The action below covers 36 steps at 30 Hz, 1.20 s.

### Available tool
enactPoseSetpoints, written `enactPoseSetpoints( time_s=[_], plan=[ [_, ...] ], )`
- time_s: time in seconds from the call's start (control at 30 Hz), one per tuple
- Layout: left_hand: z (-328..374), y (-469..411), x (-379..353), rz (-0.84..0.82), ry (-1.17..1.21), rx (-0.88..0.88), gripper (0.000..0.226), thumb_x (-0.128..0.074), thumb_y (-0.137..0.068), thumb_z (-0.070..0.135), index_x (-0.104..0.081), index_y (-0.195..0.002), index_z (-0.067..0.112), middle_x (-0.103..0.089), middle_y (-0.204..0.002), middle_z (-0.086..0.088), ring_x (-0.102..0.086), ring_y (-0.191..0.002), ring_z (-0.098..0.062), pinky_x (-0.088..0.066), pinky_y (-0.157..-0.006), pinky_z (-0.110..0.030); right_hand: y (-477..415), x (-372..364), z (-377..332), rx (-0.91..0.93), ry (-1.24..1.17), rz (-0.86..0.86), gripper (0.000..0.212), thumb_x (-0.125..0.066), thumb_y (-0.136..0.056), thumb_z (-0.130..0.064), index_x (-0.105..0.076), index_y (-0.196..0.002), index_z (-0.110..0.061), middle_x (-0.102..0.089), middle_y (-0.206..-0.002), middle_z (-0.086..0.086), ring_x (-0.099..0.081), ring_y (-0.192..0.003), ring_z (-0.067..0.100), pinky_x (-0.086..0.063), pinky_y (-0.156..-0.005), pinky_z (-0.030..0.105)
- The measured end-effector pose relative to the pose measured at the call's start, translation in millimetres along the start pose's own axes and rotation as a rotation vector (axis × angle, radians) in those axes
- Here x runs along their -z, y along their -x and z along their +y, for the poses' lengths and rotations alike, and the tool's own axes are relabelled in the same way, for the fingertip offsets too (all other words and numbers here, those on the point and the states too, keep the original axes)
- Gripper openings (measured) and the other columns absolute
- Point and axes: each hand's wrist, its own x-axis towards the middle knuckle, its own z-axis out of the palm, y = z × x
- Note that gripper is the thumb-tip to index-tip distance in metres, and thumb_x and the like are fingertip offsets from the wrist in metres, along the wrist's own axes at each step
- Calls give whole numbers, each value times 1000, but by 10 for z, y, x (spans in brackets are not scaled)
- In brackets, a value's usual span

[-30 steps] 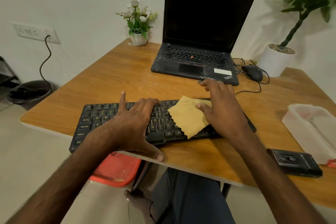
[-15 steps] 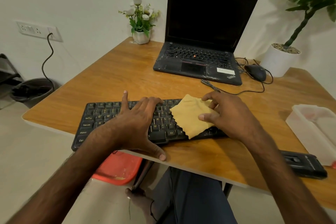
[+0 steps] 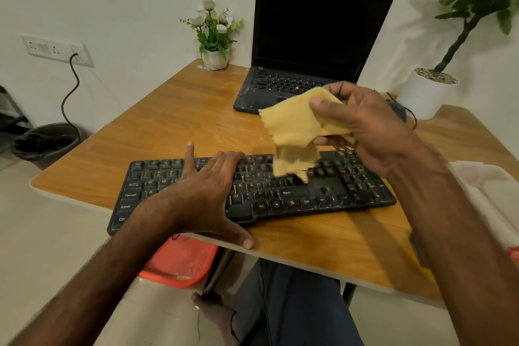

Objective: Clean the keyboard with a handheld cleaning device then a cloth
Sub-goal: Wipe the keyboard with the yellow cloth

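Note:
A black keyboard (image 3: 331, 191) lies across the near edge of the wooden desk (image 3: 182, 121). My left hand (image 3: 207, 191) rests on its left-middle keys with fingers spread and the thumb over the front edge. Above the keyboard's right half, my right hand (image 3: 362, 126) pinches a yellow cloth (image 3: 292, 132) between thumb and fingers; the cloth hangs down crumpled, and its lower corner reaches the keys. The handheld cleaning device is hidden behind my right forearm.
An open black laptop (image 3: 314, 36) stands at the back with a mouse (image 3: 398, 112) partly hidden to its right. A small flower pot (image 3: 214, 56) and a large white planter (image 3: 424, 95) flank it. A white tray (image 3: 488, 185) sits at the right edge. An orange stool (image 3: 179, 261) stands under the desk.
My right hand has gathered the cloth off the keyboard and lifted it up. The left hand stays on the keys.

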Motion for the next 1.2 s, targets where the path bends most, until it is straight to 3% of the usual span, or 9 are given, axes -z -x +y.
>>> enactPoseSetpoints(
  time_s=[0.1,0.27,0.43,0.6,0.73,0.83,0.9,0.97,1.2],
  plan=[
    [-2,5,-3,4,-2,5,150,-66,-51,91,12,-156,15,-7,-166,0,-7,-153,-18,27,-109,-67,-33,110,-29,-30,93,-29,20,-69,-89,-15,-64,-108,-14,-69,-97,-1,-70,-75,7,-53,-53,21],
    [-14,2,-3,-1,28,-7,149,-67,-49,90,8,-155,18,-11,-165,1,-9,-153,-18,27,-109,-67,-79,433,183,-90,667,122,12,-73,-87,-19,-72,-96,-26,-67,-108,-3,-64,-93,17,-52,-67,32],
    [-19,-3,-19,-1,18,-11,148,-67,-48,91,6,-155,18,-11,-164,3,-10,-153,-16,26,-109,-68,-117,249,31,36,1300,166,20,-67,-91,-22,-71,-110,-27,-67,-115,1,-50,-90,13,-40,-73,31],
    [-15,7,-15,7,8,-4,148,-65,-49,91,8,-155,18,-10,-165,3,-10,-152,-16,24,-110,-68,-93,-437,241,174,1391,46,45,-68,-91,-25,-50,-132,-23,-64,-112,2,-61,-96,20,-51,-78,35],
    [2,9,-14,-6,-4,0,147,-65,-51,90,10,-154,18,-6,-166,2,-7,-153,-17,24,-110,-68,-14,-441,356,-23,1060,-156,68,-63,-84,-62,-43,-138,-26,-65,-116,-2,-63,-97,15,-53,-82,35],
    [-10,4,-22,-7,2,-10,147,-66,-51,90,8,-155,17,-5,-166,1,-5,-154,-18,23,-110,-69,18,-162,232,57,801,17,46,-52,-93,-53,-53,-132,-29,-67,-110,-4,-65,-90,10,-57,-83,39],
    [-17,-12,-33,-3,4,-18,147,-66,-50,91,7,-155,17,-6,-165,2,-6,-154,-18,23,-110,-69,-13,-5,238,119,905,86,33,-54,-98,-38,-60,-129,-28,-66,-116,-4,-61,-96,8,-51,-87,34],
    [-22,-16,-37,1,-3,-17,148,-66,-50,91,7,-155,17,-6,-165,2,-6,-153,-18,24,-110,-69,-44,-19,327,68,942,-37,32,-58,-98,-33,-61,-129,-28,-64,-123,-6,-58,-101,6,-45,-84,29],
    [-25,-15,-37,-5,0,-12,148,-65,-49,91,9,-155,18,-6,-166,1,-5,-154,-18,25,-109,-69,-115,-112,496,1,1221,-113,69,-76,-79,-48,-45,-140,-39,-54,-136,-7,-44,-129,17,-42,-103,43]
  ],
)
